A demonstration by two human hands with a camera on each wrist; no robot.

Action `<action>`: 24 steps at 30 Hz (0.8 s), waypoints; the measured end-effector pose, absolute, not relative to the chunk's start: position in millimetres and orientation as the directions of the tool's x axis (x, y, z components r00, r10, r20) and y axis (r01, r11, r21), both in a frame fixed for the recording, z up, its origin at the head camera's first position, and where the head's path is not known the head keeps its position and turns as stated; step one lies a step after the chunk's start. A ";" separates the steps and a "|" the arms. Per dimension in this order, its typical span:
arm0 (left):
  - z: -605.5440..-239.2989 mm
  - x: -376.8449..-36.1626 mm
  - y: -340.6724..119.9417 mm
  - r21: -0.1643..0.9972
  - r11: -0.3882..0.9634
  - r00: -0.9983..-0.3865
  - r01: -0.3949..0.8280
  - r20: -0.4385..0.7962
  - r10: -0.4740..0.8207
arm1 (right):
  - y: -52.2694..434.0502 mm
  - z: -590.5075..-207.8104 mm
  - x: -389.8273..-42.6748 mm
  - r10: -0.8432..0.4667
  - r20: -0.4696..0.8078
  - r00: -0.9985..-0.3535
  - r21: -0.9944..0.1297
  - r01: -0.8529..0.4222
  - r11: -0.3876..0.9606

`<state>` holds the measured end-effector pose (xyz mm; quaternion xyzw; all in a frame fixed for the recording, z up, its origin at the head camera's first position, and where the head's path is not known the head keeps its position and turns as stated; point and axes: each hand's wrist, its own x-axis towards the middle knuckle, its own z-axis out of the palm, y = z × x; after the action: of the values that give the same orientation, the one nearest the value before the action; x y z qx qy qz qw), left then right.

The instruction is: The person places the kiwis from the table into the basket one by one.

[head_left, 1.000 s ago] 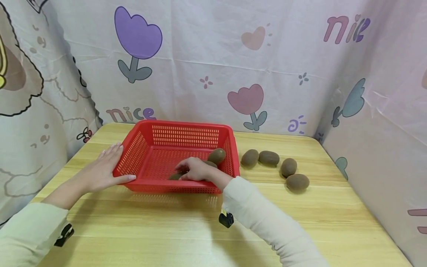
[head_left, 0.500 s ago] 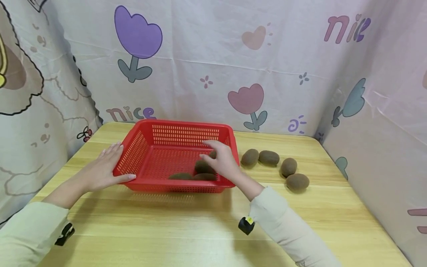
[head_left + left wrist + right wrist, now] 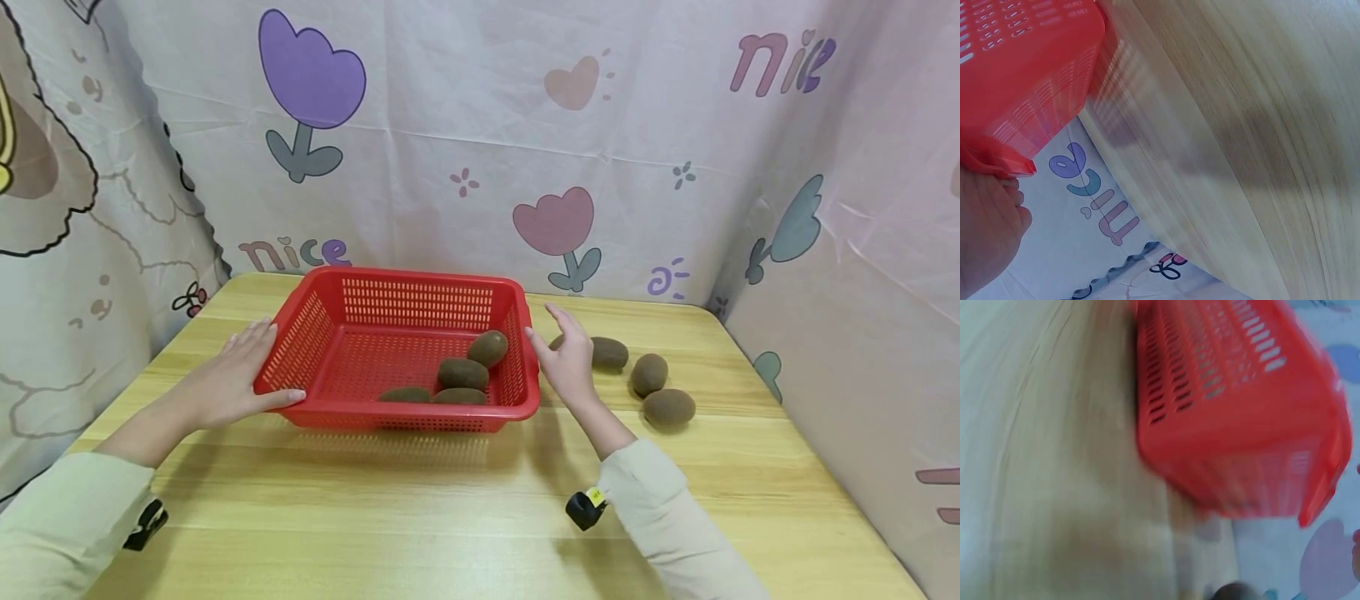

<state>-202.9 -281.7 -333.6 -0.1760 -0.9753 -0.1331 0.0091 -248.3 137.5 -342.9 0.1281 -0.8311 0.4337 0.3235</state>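
Observation:
A red perforated plastic basket point(image 3: 420, 411) stands on the wooden table with several brown kiwis point(image 3: 462, 374) in its right half. My left hand point(image 3: 217, 390) rests against the basket's left side, fingers straight and thumb over the front corner of the rim. In the left wrist view, that hand point(image 3: 988, 228) lies right at the rim. Just outside the basket's right wall is my right hand point(image 3: 572, 365), thumb and fingers apart, holding nothing. It partly hides one kiwi point(image 3: 556, 342) on the table. Beside it lies another kiwi point(image 3: 609, 354).
Further right on the wooden table point(image 3: 420, 517) lie two more kiwis, one rounder point(image 3: 649, 375) and one longer point(image 3: 670, 407), close together. A patterned curtain point(image 3: 442, 125) closes off the back and both sides. Black wrist cameras hang under both sleeves.
My right hand let go of a kiwi inside the basket, rose and moved right over the rim to the kiwis on the table. My left hand and the basket stayed in place.

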 end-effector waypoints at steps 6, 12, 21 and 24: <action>-334.1 -203.0 -282.1 0.259 0.902 -0.938 0.345 0.064 0.340 | 153.5 -363.3 -254.2 0.167 0.612 -0.773 -0.689 -0.417 0.593; -334.4 -203.5 -282.8 0.264 0.900 -0.937 0.347 0.064 0.342 | 164.5 -382.8 -262.0 0.241 0.477 -0.845 -0.761 -0.260 0.595; -334.9 -204.6 -283.1 0.259 0.901 -0.937 0.348 0.063 0.344 | 166.8 -401.2 -267.3 0.364 0.299 -0.882 -0.838 -0.060 0.543; -334.6 -204.2 -282.9 0.263 0.901 -0.938 0.346 0.062 0.342 | 165.6 -406.5 -269.7 0.374 0.305 -0.876 -0.840 -0.062 0.539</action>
<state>-204.2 -282.9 -334.6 -0.1764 -0.9748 -0.1360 0.0073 -269.7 165.6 -406.5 -0.0923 -0.8461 0.4711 0.2315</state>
